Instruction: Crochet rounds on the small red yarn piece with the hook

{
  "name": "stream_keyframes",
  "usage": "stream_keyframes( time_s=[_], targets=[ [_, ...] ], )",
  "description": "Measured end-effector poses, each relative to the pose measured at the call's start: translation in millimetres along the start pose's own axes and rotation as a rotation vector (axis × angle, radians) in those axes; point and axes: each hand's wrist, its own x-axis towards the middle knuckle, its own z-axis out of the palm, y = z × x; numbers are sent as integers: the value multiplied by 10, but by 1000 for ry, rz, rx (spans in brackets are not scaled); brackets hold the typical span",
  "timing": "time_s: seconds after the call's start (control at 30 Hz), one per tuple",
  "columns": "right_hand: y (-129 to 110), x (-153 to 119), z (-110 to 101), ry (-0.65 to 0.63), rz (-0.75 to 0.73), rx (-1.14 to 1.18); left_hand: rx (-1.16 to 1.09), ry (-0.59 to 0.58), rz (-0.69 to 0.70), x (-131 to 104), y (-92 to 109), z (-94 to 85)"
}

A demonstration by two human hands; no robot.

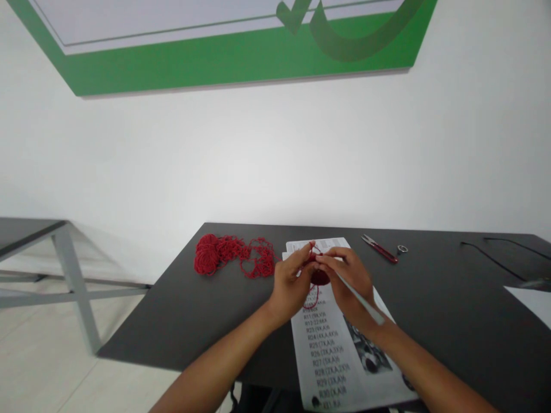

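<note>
Between my two hands is a small piece of dark red crochet work, partly hidden by the fingers. My left hand pinches its left side, and a strand of red yarn runs by the raised index finger. In my right hand is a crochet hook; its grey handle slants down across the palm toward the wrist, while its tip is hidden at the work. A loop of red yarn hangs below. To the left lies a ball of red yarn with a loose tangle trailing toward my left hand.
Under my hands, printed pattern sheets with row notes lie on the dark table. Red-handled thread snips and a small metal ring are at the back right. Eyeglasses and white paper lie far right.
</note>
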Motion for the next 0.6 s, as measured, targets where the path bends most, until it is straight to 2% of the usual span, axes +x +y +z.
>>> stream_keyframes(
  time_s=[0.1,0.17,0.27,0.33,0.4,0.6],
  targets=[
    [45,-46,-17,-8,-239,-136,-317,-30,-312,-3,2,49],
    [59,-51,-27,-27,-274,-148,-461,-44,-426,17,0,54],
    [1,3,-55,-56,-216,-100,-522,-28,-422,62,10,22],
    [-66,66,-86,-95,-102,85,-519,-42,-387,88,35,-12],
    [-121,129,-119,-101,-52,232,-513,-74,-368,104,70,-43],
    [-150,194,-184,-147,-40,323,-534,-112,-343,126,134,-81]
  ],
)
